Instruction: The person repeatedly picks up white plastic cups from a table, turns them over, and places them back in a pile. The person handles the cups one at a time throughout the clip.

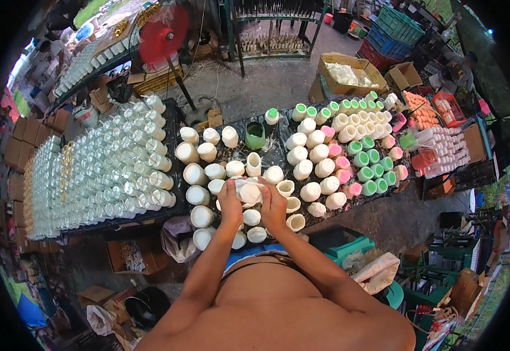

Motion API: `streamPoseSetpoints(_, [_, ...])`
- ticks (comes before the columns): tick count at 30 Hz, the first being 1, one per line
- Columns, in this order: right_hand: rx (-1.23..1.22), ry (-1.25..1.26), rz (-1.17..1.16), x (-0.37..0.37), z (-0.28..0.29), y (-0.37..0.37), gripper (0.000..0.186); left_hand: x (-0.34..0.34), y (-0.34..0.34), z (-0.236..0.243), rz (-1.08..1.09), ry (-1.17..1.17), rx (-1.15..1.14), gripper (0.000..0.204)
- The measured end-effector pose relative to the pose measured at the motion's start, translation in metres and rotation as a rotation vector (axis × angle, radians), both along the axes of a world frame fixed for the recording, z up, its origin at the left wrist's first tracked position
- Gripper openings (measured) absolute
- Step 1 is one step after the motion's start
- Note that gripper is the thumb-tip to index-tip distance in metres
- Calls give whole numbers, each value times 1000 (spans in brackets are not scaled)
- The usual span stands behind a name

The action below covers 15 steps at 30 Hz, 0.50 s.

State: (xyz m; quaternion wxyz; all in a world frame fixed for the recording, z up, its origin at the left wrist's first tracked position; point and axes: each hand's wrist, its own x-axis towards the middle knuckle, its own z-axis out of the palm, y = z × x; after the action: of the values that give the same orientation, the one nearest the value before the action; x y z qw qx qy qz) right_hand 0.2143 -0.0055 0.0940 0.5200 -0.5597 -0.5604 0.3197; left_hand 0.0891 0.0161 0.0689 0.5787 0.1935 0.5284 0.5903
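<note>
Over the near edge of the black-covered table (275, 140), my left hand (230, 205) and my right hand (274, 207) grip a whitish, rounded wax-like piece (250, 192) from both sides. Its lower parts and exact shape are partly hidden by my fingers. Short white cylinders (196, 195) stand close on my left, and others (311, 191) on my right. Several hollow white cups (295, 222) lie tilted beside my right hand. Past my hands, a green pot (255, 136) stands near the table's far edge.
Glass jars (126, 158) crowd the table's left part. On the right are green cylinders (368, 174), pink-topped white ones (343, 176) and a red jug (423, 159). A red fan (164, 35) stands behind the table; a cardboard box (351, 73) holds white pieces. Green bin (340, 245) below right.
</note>
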Motion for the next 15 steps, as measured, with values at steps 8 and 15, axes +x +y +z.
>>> streamPoseSetpoints(8, [-196,15,244,21,27,40,32,-2,-3,23,-143,145,-128,46])
streamPoseSetpoints(15, [-148,155,468,19,42,55,32,-17,3,26,-514,37,85,57])
